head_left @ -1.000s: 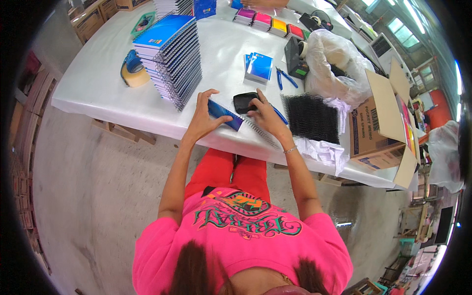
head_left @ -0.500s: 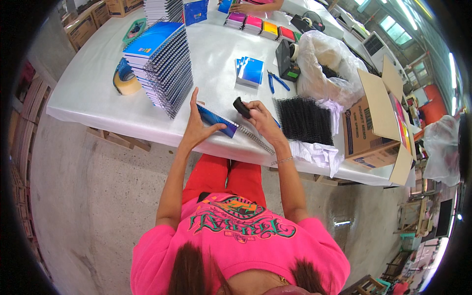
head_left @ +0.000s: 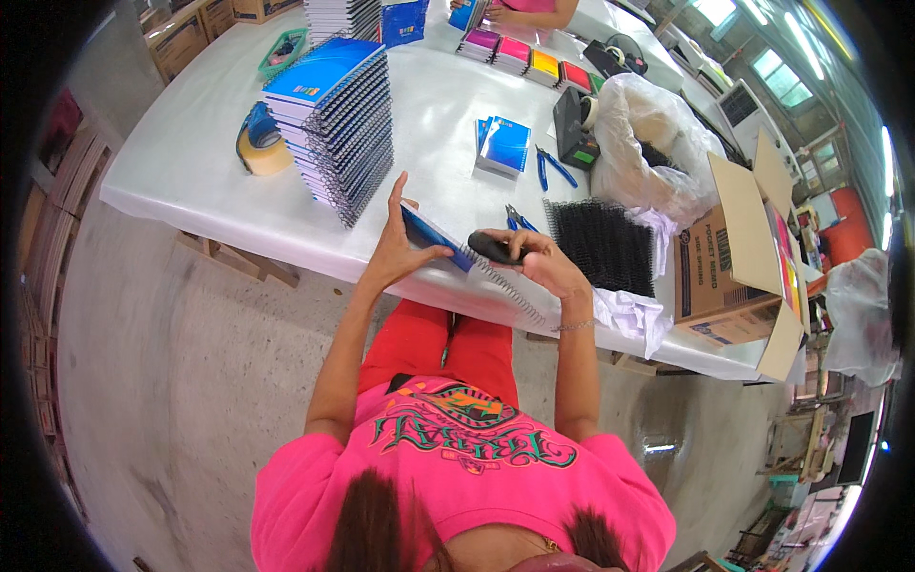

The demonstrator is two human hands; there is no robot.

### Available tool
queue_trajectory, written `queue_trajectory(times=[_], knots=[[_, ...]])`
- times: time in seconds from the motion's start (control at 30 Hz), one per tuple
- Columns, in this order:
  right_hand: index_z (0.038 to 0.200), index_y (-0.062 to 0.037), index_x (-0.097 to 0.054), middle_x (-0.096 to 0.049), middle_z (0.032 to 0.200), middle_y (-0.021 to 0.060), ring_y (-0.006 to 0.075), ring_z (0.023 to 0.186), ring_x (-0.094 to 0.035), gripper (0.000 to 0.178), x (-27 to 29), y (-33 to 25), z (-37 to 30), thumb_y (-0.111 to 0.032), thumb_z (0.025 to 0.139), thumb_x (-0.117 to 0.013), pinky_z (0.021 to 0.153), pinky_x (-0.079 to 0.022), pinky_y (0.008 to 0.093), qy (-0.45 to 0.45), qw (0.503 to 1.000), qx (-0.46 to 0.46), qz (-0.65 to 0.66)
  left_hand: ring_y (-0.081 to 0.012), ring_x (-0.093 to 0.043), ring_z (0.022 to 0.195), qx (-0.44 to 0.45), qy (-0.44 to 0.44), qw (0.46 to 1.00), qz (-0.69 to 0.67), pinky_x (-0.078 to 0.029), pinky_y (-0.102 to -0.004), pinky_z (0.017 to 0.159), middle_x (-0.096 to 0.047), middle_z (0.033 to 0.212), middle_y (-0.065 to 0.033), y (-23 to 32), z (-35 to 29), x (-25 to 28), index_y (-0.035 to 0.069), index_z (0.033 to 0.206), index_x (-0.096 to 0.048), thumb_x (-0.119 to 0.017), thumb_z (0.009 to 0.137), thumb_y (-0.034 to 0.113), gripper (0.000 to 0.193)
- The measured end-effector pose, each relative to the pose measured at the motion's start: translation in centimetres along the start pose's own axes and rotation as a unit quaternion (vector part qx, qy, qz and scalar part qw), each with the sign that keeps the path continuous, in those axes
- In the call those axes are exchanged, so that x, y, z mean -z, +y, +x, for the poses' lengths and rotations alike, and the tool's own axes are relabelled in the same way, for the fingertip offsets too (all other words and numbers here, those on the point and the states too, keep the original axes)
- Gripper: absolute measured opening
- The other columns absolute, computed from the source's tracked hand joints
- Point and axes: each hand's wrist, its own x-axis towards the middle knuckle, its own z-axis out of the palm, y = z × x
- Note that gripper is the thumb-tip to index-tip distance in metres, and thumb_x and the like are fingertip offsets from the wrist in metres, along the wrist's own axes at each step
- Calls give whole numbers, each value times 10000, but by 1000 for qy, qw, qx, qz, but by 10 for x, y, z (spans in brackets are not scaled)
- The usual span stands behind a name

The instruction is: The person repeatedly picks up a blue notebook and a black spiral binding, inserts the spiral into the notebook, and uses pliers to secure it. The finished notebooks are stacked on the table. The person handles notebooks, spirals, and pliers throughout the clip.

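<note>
My left hand [head_left: 391, 255] grips a small blue-covered notebook [head_left: 437, 240] on edge near the table's front, thumb on the cover. From its right end a thin metal spiral coil [head_left: 515, 297] sticks out toward my right wrist. In my right hand [head_left: 557, 271] is a rounded black handheld tool [head_left: 496, 250], its tip beside the notebook's end where the coil comes out; whether they touch I cannot tell. Blue-handled pliers [head_left: 518, 219] lie just beyond that hand, partly visible. Right of it rests a bundle of black spiral coils [head_left: 605, 246].
A tall stack of blue spiral notebooks [head_left: 334, 124] stands left, beside a tape roll [head_left: 262, 154]. Farther back lie loose blue notebooks [head_left: 505, 145], more pliers [head_left: 555, 170] and colored notebook piles [head_left: 543, 69]. An open carton [head_left: 720, 257] and plastic bag [head_left: 658, 143] stand right. Another person's hand [head_left: 500, 13] shows far off.
The black tool has turned from raised to nearly level, its tip now close by the notebook's end. Pliers beyond my right hand have come into sight. The whole view has shifted slightly.
</note>
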Motion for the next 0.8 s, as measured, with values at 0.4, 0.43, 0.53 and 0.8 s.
queue_trajectory(times=[0.4,0.43,0.53,0.8], knots=[[991,-64,-662,-621,1157,60,106,1020,-542,276,1,5,-4,-243,820,-782,849,-458,266,84,994,-38,-62,-303,-502,1100,-1,1,1000,-9,-402,-396,995,-472,1145,-158,0,-2,1,221,1575,-68,-970,523,377,1395],[996,-56,-658,-604,1188,60,131,1051,-545,260,2,3,-8,-228,837,-769,868,-460,275,82,973,-102,-191,-304,-498,1110,9,-4,1000,-21,-397,-396,1002,-473,1150,-158,0,-2,1,225,1574,-74,-969,526,377,1386],[1004,-41,-652,-602,1174,53,141,1047,-547,271,-8,7,0,-215,834,-771,865,-461,275,176,919,-45,-350,-302,-496,1116,-9,3,1000,15,-390,-398,1012,-474,1162,-159,-1,-1,-1,222,1571,-103,-967,532,369,1359],[969,-45,-654,-606,1223,69,136,996,-574,269,-16,4,-3,-229,825,-788,871,-463,262,116,991,-60,34,-311,-506,1124,-20,-15,1000,-1,-379,-406,1028,-482,1164,-165,-2,-2,1,203,1543,-189,-946,591,373,1228]])
